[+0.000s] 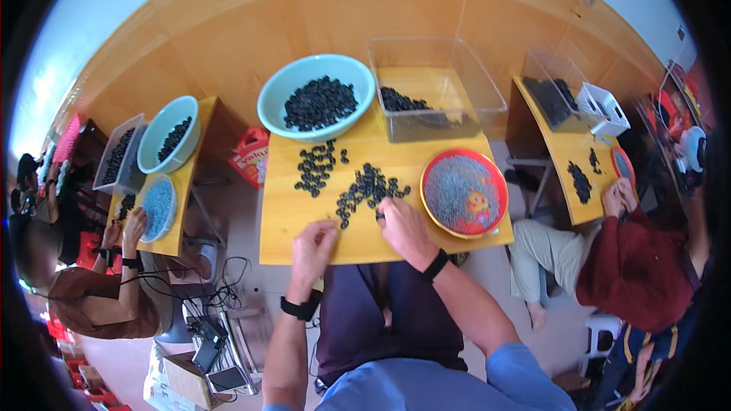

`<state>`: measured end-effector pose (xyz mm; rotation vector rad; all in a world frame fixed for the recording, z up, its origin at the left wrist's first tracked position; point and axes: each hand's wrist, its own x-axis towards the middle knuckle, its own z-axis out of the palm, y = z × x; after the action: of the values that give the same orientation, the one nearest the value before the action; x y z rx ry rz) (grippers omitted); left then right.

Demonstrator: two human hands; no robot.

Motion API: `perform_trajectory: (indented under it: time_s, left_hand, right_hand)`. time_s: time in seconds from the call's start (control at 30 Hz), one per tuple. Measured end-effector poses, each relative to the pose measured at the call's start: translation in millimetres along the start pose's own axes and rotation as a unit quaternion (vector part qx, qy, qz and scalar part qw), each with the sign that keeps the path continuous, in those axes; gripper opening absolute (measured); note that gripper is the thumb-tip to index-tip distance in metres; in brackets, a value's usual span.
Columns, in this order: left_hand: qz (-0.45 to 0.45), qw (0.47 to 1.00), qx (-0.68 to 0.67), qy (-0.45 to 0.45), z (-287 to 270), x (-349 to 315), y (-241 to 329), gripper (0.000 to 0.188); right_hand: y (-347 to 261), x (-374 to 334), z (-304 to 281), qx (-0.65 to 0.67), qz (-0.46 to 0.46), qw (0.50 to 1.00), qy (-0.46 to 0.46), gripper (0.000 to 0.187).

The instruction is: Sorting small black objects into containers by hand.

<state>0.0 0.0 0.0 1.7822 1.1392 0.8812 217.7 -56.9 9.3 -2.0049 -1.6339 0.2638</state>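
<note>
My right hand [406, 230] is closed at the near edge of a loose pile of small black round pieces [364, 189], with one black round piece [380, 215] at its fingertips. My left hand [315, 248] is at the front edge of the yellow table [283, 234], its fingers curled together. Whatever it may hold is too small to make out. A second group of black pieces [314, 171] lies farther back on the left. Beside my right hand stands a round red tray [502, 202] with many tiny grey pieces [449, 186] spread in it.
Behind the piles stand a light-blue basin [268, 106] of black pieces and a clear plastic bin [487, 103] holding more. Co-workers sit at a left table [199, 144] and a right table [560, 160]. Cables [228, 281] hang at the left, near a red bag [250, 156].
</note>
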Motion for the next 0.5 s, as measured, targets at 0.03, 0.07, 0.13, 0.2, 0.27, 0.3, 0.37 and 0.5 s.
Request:
perform_trajectory:
  time_s: [0.03,0.07,0.13,0.2,0.27,0.3,0.37,0.5]
  left_hand:
    - [0.012,1.000,-0.006,-0.020,4,-4,4,0.016]
    - [0.020,0.999,0.000,-0.033,7,-9,4,0.017]
    - [0.056,0.998,-0.002,-0.026,40,10,23,0.020]
    - [0.069,0.996,-0.006,-0.052,45,1,33,0.024]
    - [0.083,0.995,-0.017,-0.060,43,-3,40,0.027]
    - [0.089,0.994,-0.010,-0.063,41,-5,41,0.029]
    - [0.092,0.994,-0.010,-0.059,40,-14,46,0.031]
    - [0.124,0.989,0.004,-0.079,31,-25,54,0.030]
  right_hand:
    - [-4,-4,2,0.015,-0.004,1.000,0.002,0.021]
    - [-10,-8,4,0.027,0.004,1.000,0.005,0.016]
    - [9,14,-12,0.077,-0.018,0.997,0.003,0.013]
    - [10,3,-9,0.116,-0.021,0.993,-0.011,0.014]
    - [9,-3,-11,0.349,0.023,0.930,-0.116,0.016]
    - [9,-4,-15,0.343,0.016,0.932,-0.119,0.016]
    - [6,-8,-30,0.423,0.085,0.881,-0.196,0.018]
    - [10,-8,-31,0.416,0.099,0.855,-0.292,0.018]
